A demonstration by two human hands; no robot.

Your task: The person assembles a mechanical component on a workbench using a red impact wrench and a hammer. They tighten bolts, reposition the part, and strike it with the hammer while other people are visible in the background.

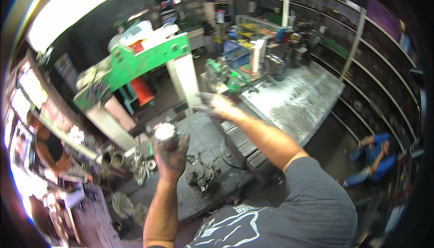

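My left hand [172, 160], dark with grime, is raised over the grey workbench [185, 198]. Its fingers are closed around a round metal part [165, 133] whose top shines brightly; its exact kind does not show. My right arm reaches forward across the bench, and my right hand [217, 106] is smeared by motion beside the pale upright of a green-beamed frame [185, 74]. Whether that hand holds anything is not clear. On the bench between my arms rests a greasy metal assembly [201, 174] with a round body and short projecting fittings.
Small metal parts [140, 169] and ring-shaped pieces [112, 159] crowd the bench's left side. A metal-topped table [298, 99] stands right, near a green bottle [233, 83] and blue crate [237, 54]. One person [377, 157] sits at right; another [49, 146] is at left.
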